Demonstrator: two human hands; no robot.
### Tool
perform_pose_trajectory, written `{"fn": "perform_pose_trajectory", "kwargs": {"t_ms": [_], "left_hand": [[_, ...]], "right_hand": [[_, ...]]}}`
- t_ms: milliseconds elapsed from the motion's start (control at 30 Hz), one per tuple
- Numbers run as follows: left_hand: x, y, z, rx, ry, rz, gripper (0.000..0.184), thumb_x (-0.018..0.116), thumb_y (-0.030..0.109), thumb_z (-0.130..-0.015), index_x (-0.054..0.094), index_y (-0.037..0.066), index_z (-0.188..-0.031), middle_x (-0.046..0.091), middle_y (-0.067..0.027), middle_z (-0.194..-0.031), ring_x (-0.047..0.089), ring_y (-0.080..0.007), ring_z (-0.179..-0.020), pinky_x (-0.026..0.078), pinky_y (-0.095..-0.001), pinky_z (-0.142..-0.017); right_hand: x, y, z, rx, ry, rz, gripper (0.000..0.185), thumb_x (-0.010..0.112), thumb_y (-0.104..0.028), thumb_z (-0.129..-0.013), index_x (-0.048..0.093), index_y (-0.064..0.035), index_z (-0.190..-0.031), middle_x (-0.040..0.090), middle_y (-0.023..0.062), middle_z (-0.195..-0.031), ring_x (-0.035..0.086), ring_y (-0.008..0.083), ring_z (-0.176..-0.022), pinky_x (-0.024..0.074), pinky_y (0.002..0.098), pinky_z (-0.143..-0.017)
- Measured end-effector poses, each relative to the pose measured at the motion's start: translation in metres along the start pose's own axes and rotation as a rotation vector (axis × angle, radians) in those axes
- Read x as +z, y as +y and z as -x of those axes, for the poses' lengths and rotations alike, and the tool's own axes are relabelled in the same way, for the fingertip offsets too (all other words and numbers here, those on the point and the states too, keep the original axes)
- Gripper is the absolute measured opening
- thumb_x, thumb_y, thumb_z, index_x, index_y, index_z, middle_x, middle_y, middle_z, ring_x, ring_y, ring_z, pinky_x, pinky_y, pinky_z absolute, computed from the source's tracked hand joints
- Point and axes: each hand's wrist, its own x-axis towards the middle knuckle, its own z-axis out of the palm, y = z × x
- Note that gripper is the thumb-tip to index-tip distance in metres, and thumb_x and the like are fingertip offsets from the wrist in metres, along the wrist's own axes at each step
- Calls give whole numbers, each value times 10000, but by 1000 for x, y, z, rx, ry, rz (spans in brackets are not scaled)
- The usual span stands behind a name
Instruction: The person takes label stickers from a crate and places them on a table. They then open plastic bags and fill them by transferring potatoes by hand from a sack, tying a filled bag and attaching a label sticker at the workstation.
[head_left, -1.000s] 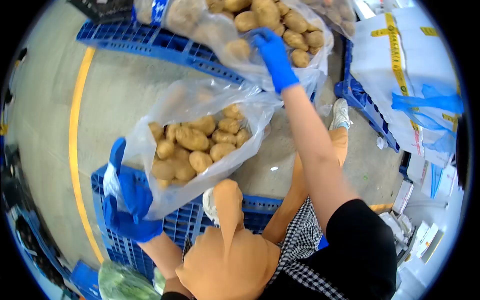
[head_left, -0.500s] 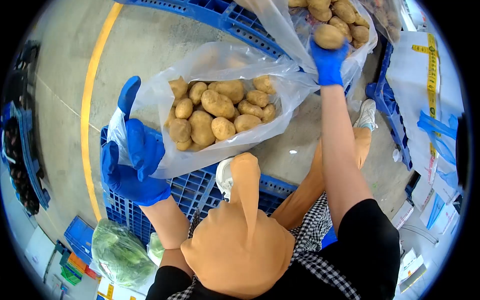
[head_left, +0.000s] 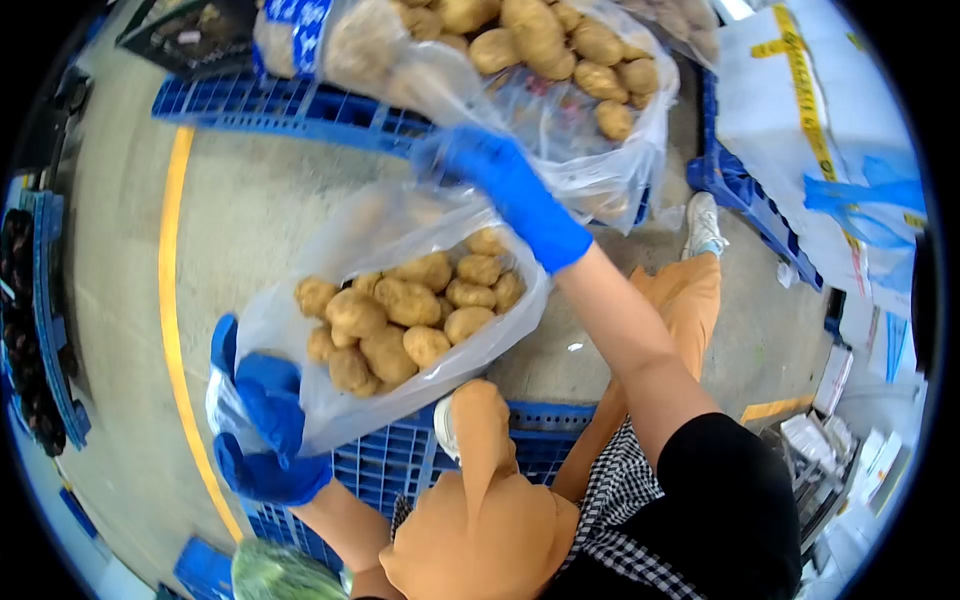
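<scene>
A clear plastic bag (head_left: 480, 352) of potatoes (head_left: 408, 302) lies open in front of me. My left hand (head_left: 265, 420), in a blue glove, is closed on bunched whitish plastic at the bag's left side. My right hand (head_left: 505, 185), also gloved in blue, is above the bag's far rim. Its fingers are smeared by motion, so whether they hold anything is unclear. Just below them is a pale brown blur that I cannot make out. Beyond that hand, a second open plastic bag (head_left: 625, 190) holds more potatoes (head_left: 540, 40).
Blue pallets stand beneath the far bag (head_left: 290, 115) and near my feet (head_left: 375, 460). A yellow floor line (head_left: 170, 300) runs along the left. White boxes (head_left: 770, 120) with yellow tape are at the right. Bagged green vegetables (head_left: 280, 572) lie at lower left.
My right hand has left the far bag, where it held a potato, and swung left to above the near bag's far rim. The view has shifted. My left hand keeps its grip.
</scene>
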Motion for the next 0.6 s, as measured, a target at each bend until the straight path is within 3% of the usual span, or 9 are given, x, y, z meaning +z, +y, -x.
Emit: {"fn": "perform_pose_trajectory", "kwargs": {"t_ms": [33, 67, 133, 233, 333, 367, 400, 533, 600], "left_hand": [[-3, 0, 3, -4, -43, 212, 848, 556, 225, -794, 14, -83, -1369, 421, -18, -565, 350, -58, -366, 280, -167, -309], [-2, 0, 3, -7, -40, 205, 845, 552, 229, -798, 12, -81, -1370, 424, -21, -568, 349, -59, -367, 280, -166, -312], [-1, -3, 3, 4, -21, 193, 839, 543, 238, -807, 9, -79, -1371, 431, -27, -574, 346, -60, -367, 282, -164, -317], [1, -10, 0, -34, -6, 215, 793, 512, 321, -799, 133, -141, -1321, 471, -81, -587, 354, -102, -374, 284, -199, -362], [0, -15, -1, -30, -19, 167, 797, 501, 317, -801, 114, -146, -1321, 462, -74, -576, 341, -94, -357, 275, -194, -354], [1, -13, -2, -34, -15, 168, 799, 497, 314, -802, 104, -146, -1323, 459, -71, -571, 339, -92, -356, 275, -193, -353], [2, -12, -2, -42, -22, 207, 808, 499, 310, -799, 87, -144, -1327, 453, -68, -567, 339, -89, -357, 275, -191, -353], [-3, -9, -1, -46, -25, 303, 849, 510, 295, -788, 24, -125, -1343, 437, -58, -562, 336, -79, -363, 275, -184, -353], [-2, -11, -2, -34, -38, 300, 848, 521, 262, -797, -10, -86, -1360, 437, -57, -582, 345, -79, -374, 290, -176, -351]], "right_hand": [[-14, -21, -17, -163, 245, 177, 272, 606, -158, -838, 566, -17, -1068, 603, 56, -991, 559, 109, -839, 456, 250, -778], [-42, -22, -40, -411, 426, 304, 381, 654, -200, -789, 534, -25, -1106, 574, 96, -1045, 561, 168, -890, 462, 306, -787], [-101, -31, -84, -634, 763, 1210, 604, 718, -289, -699, 469, -75, -1207, 508, 146, -1155, 532, 266, -1002, 450, 404, -835], [-140, -26, -139, -206, 682, 1517, 774, 752, -381, -612, 415, -134, -1263, 436, 186, -1228, 464, 351, -1102, 419, 488, -871], [-138, -46, -153, -105, 662, 1446, 725, 740, -376, -613, 443, -177, -1244, 463, 200, -1217, 499, 364, -1074, 422, 503, -868], [-138, -51, -153, -57, 666, 1403, 715, 736, -375, -615, 447, -185, -1241, 473, 205, -1206, 508, 363, -1063, 424, 501, -865], [-151, -47, -148, -175, 641, 1297, 666, 702, -368, -663, 453, -123, -1230, 517, 202, -1160, 543, 331, -1026, 444, 482, -851], [-161, -26, -82, 66, 330, -246, 595, 635, -381, -748, 466, -11, -1182, 562, 169, -1107, 568, 288, -999, 477, 416, -831], [-120, -24, -22, 297, 189, -672, 531, 597, -342, -797, 473, 1, -1183, 572, 145, -1097, 568, 252, -999, 468, 379, -855]]}}
